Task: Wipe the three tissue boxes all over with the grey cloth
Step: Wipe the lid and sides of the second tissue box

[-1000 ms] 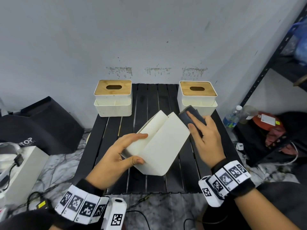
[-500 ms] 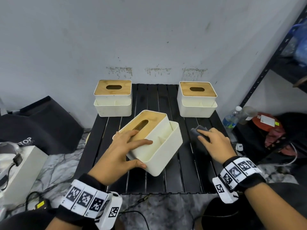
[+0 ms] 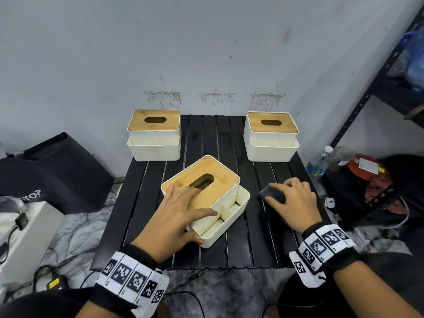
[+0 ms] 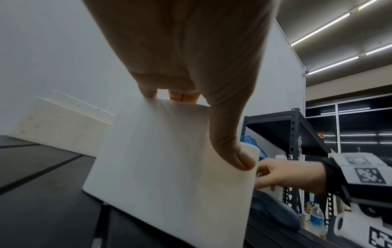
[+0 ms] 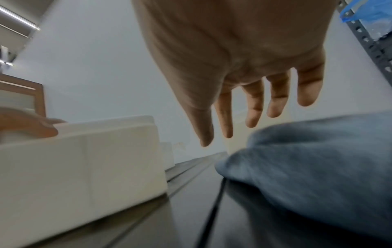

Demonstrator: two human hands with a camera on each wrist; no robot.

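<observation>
Three white tissue boxes with bamboo lids stand on a black slatted table [image 3: 229, 253]: one back left [image 3: 154, 143], one back right [image 3: 270, 148], one in the middle [image 3: 220, 203], upright and turned diagonally. My left hand [image 3: 183, 210] grips the middle box [image 4: 159, 167], fingers over the lid and thumb [image 4: 233, 151] against its side wall. The grey cloth [image 3: 273, 195] lies bunched on the table to the right of that box. My right hand [image 3: 291, 203] rests over the cloth [image 5: 318, 167] with its fingers [image 5: 254, 109] loosely straight, not curled round it.
A grey wall stands right behind the table. A black bag [image 3: 52, 175] and a white case [image 3: 23, 237] sit on the floor to the left. A water bottle [image 3: 317, 164] and a dark metal shelf [image 3: 367, 88] stand to the right. Cables lie on the marble floor.
The middle box, tipped bottom-up a second ago, has been turned upright and lowered to the table. My right hand left the box and brought the cloth down onto the table at the right.
</observation>
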